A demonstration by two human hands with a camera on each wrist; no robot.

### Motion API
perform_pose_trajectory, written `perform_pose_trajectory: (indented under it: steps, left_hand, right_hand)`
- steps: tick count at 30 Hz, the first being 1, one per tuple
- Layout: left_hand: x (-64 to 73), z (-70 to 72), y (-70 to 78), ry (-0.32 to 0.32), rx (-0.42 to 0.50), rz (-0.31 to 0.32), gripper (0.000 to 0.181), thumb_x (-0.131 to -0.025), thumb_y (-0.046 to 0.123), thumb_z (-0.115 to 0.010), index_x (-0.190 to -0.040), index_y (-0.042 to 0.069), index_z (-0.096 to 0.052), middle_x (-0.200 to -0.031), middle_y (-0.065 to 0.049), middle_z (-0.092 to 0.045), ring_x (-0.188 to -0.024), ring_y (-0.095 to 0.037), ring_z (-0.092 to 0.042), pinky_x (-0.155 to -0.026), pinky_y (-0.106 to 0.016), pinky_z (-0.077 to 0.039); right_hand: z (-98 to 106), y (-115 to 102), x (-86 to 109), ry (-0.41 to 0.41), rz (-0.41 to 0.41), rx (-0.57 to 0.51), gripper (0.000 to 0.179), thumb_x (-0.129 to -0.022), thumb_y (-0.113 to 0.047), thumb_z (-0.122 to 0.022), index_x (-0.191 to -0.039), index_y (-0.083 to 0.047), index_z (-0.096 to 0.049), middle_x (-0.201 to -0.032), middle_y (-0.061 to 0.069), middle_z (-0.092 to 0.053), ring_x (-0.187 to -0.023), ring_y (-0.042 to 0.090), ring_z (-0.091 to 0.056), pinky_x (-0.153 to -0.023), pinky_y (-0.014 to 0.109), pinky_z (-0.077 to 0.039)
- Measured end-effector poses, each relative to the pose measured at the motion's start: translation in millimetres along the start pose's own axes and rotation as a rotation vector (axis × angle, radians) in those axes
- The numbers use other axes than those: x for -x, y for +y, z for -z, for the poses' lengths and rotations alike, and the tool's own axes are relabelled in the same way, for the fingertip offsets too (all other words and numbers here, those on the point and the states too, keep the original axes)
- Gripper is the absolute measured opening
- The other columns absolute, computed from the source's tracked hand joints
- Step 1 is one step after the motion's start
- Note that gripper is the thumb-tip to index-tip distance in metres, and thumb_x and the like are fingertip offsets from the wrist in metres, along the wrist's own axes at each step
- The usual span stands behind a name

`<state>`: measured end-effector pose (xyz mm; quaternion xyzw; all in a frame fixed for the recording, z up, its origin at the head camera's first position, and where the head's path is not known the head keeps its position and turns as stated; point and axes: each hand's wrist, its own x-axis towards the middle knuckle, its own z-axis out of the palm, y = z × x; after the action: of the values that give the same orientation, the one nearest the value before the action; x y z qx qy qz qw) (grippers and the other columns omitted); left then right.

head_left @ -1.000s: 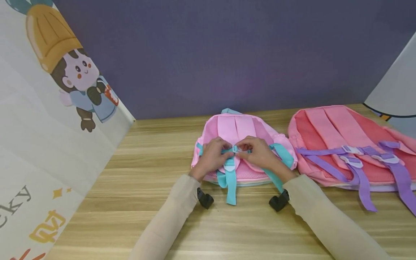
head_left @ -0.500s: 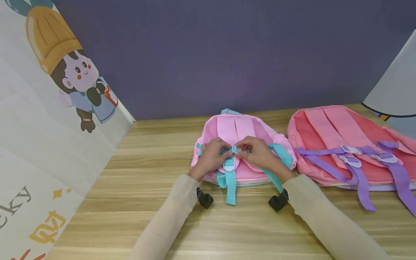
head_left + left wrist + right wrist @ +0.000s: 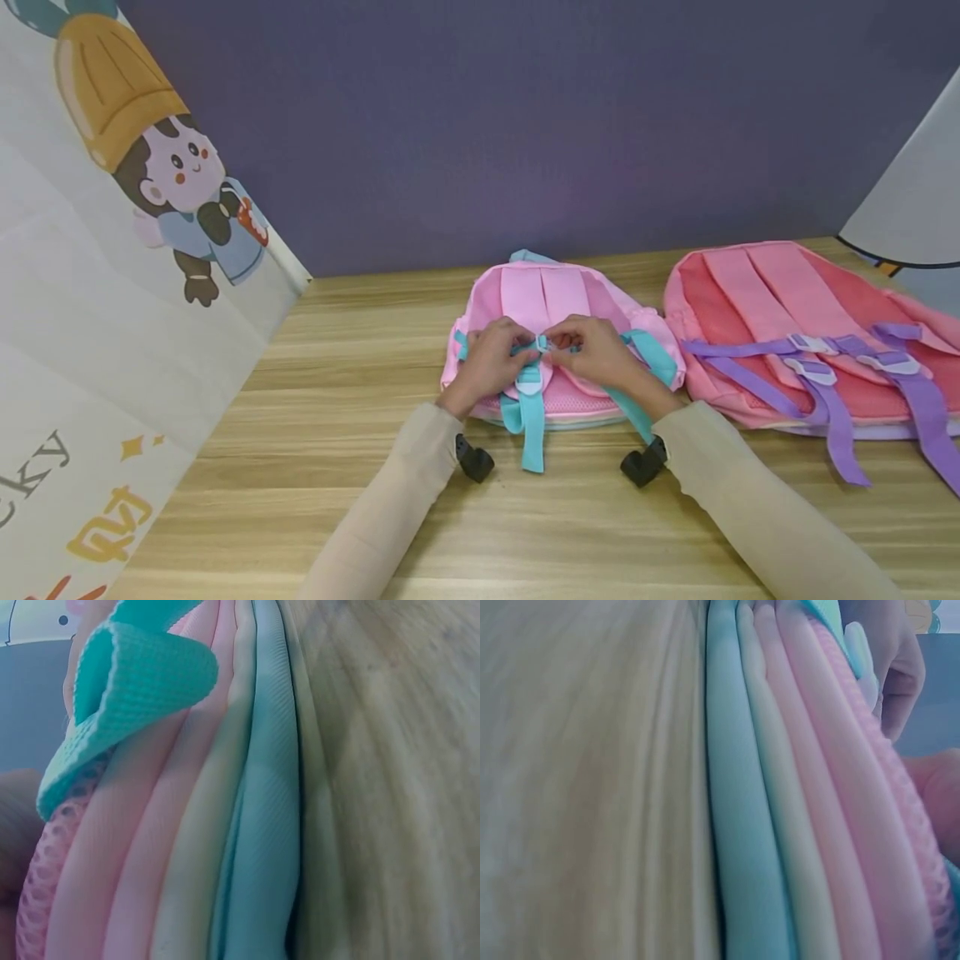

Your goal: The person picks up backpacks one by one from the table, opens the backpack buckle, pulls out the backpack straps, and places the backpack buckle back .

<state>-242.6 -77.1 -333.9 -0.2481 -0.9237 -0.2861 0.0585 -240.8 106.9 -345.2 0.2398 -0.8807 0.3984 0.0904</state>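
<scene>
A small pink backpack (image 3: 564, 287) lies on the wooden table with its shoulder straps facing up. Across the straps runs a teal chest strap with a small pale buckle (image 3: 542, 343) at its middle. My left hand (image 3: 491, 354) pinches the buckle's left end and the webbing there. From the other side, my right hand (image 3: 597, 352) pinches its right end, thumb and finger close to the left fingertips. Below the buckle, a teal strap tail (image 3: 533, 433) hangs over the bag's edge. The left wrist view shows a teal loop (image 3: 154, 682) beside the layered bag base; the fingertips are hidden there.
A larger coral-pink backpack (image 3: 720, 308) with purple straps (image 3: 840, 433) lies against the small one's right side. Behind both stands a dark blue-grey panel (image 3: 525, 125). A white panel with a cartoon print (image 3: 183, 171) borders the table (image 3: 360, 375) on the left.
</scene>
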Motion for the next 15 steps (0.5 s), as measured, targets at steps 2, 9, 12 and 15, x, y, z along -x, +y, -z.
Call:
perform_pose_trajectory:
  steps: [2, 9, 12, 15]
  left_hand:
    - [-0.1, 0.9, -0.2, -0.012, -0.007, 0.001, 0.024, -0.089, 0.021, -0.067, -0.108, 0.005, -0.070, -0.104, -0.006, -0.066, -0.101, -0.021, -0.057, -0.090, -0.045, -0.030]
    - [1.0, 6.3, -0.2, -0.029, -0.083, 0.002, 0.023, -0.089, 0.022, -0.067, -0.107, 0.008, -0.070, -0.104, -0.004, -0.066, -0.103, -0.021, -0.057, -0.090, -0.049, -0.030]
    - [1.2, 6.5, 0.1, -0.034, -0.074, -0.001, 0.022, -0.089, 0.021, -0.067, -0.106, 0.008, -0.071, -0.103, -0.004, -0.066, -0.104, -0.022, -0.057, -0.090, -0.049, -0.030]
    - [0.9, 5.6, 0.4, -0.036, -0.059, -0.006, 0.022, -0.088, 0.020, -0.067, -0.106, 0.008, -0.071, -0.103, -0.005, -0.066, -0.104, -0.023, -0.057, -0.091, -0.049, -0.030]
  right_hand:
    - [0.5, 0.8, 0.1, 0.000, -0.002, -0.001, 0.028, -0.080, -0.007, -0.074, -0.106, 0.001, -0.070, -0.085, 0.009, -0.067, -0.081, 0.020, -0.061, -0.077, 0.039, -0.052]
    - [1.0, 2.4, -0.1, 0.005, -0.014, -0.026, 0.028, -0.079, -0.008, -0.075, -0.106, 0.000, -0.071, -0.086, 0.009, -0.068, -0.082, 0.020, -0.062, -0.079, 0.040, -0.053]
    - [1.2, 2.4, -0.2, 0.000, -0.020, -0.025, 0.028, -0.079, -0.009, -0.075, -0.106, 0.000, -0.071, -0.086, 0.009, -0.068, -0.081, 0.020, -0.062, -0.079, 0.040, -0.053]
    - [1.7, 2.3, -0.2, -0.006, -0.025, -0.020, 0.028, -0.079, -0.009, -0.075, -0.106, 0.000, -0.071, -0.086, 0.008, -0.067, -0.081, 0.020, -0.061, -0.078, 0.039, -0.052]
